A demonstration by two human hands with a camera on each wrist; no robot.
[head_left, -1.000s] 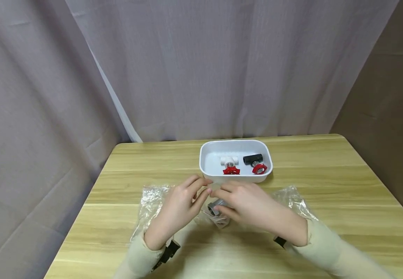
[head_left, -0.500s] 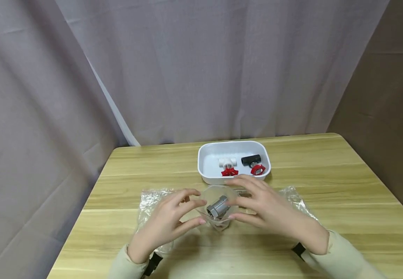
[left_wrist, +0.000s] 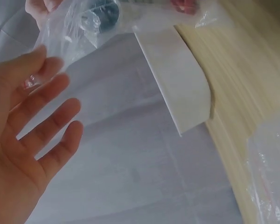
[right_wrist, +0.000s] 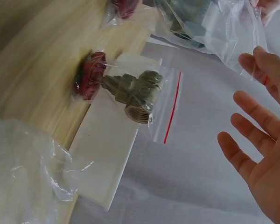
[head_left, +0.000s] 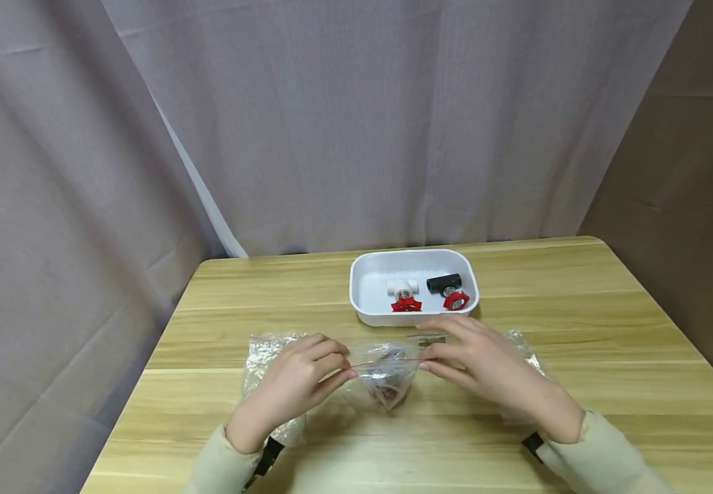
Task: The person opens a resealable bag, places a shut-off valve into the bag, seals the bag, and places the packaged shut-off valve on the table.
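Note:
A clear zip bag with a red line along its mouth stands upright on the table in the head view. Inside it is a grey metal valve, blurred by the plastic; a red part of it shows in the left wrist view. My left hand pinches the left end of the bag's mouth between thumb and forefinger. Its right end is pinched by my right hand. Just behind, a second bag holds a brass valve with a red handwheel, partly covered by my right hand in the head view.
At the back, a white tray holds a white valve and a black valve, both with red handwheels. Flat clear bags lie at the left and right. Curtains hang behind the wooden table.
The bag's round, gaping mouth has been drawn out into a straight line, its ends pinched in both hands. Earlier the hands were close together over it, then parted around it.

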